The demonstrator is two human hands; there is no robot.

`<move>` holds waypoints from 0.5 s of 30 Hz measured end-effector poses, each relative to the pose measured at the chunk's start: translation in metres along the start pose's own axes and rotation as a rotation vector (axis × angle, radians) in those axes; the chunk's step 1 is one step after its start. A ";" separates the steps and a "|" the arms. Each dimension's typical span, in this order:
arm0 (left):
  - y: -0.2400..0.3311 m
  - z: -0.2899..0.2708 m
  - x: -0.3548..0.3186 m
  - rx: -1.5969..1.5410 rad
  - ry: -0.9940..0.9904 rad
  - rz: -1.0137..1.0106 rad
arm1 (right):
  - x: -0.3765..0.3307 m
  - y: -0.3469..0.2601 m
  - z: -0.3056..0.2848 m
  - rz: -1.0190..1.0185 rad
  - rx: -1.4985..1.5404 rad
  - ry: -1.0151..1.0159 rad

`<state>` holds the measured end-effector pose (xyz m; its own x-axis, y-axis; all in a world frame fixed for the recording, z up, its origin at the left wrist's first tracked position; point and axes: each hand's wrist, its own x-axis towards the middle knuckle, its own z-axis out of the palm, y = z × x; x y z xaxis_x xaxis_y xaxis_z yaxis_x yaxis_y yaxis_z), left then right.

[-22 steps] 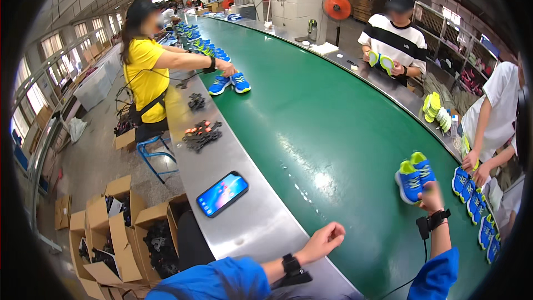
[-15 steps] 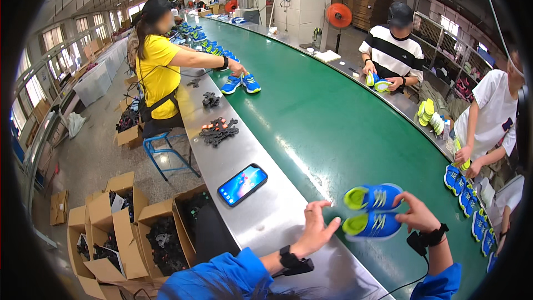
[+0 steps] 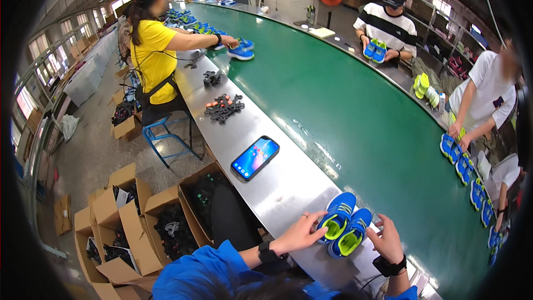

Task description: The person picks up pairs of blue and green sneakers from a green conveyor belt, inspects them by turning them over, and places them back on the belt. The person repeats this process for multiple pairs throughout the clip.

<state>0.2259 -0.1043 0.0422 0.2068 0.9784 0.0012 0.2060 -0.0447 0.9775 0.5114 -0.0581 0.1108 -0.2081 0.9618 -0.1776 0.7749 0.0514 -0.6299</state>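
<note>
Left hand [image 3: 300, 235], fingers parted, at the left blue shoe [image 3: 340, 207], contact unclear; right hand [image 3: 388, 241], open, beside the right blue shoe [image 3: 357, 226]. Both shoes upright on the metal ledge [image 3: 294, 175] between the hands, probably best steadied evenly from both sides. Phone [image 3: 255, 157], beyond left hand.

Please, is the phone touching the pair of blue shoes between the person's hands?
Apart: the head view plainly shows bare metal tabletop between the phone and the blue shoes.
</note>
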 end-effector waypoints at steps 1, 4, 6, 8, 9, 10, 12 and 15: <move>-0.002 0.003 0.000 0.029 0.033 -0.020 | -0.007 0.000 0.006 0.090 0.116 -0.082; -0.001 0.014 0.007 0.112 0.102 -0.085 | -0.030 -0.004 0.035 0.233 0.433 -0.168; -0.008 0.020 0.013 0.176 0.122 -0.050 | -0.033 -0.009 0.056 0.125 0.509 -0.029; -0.009 0.021 0.020 0.207 0.084 -0.060 | -0.030 0.001 0.074 0.066 0.489 0.072; -0.015 0.021 0.024 0.210 0.070 -0.048 | -0.026 0.001 0.073 0.066 0.451 0.104; -0.024 0.020 0.026 0.257 0.058 0.037 | -0.023 0.021 0.083 -0.053 0.312 0.202; -0.003 0.006 0.022 -0.145 -0.017 -0.184 | -0.026 0.012 0.073 0.072 0.450 0.133; 0.017 -0.022 0.014 -0.746 -0.272 -0.483 | -0.024 0.022 0.076 0.170 1.007 -0.074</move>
<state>0.2114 -0.0864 0.0634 0.4951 0.7718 -0.3990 -0.3207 0.5892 0.7416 0.4884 -0.1004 0.0436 -0.2052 0.9145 -0.3486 -0.0565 -0.3666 -0.9286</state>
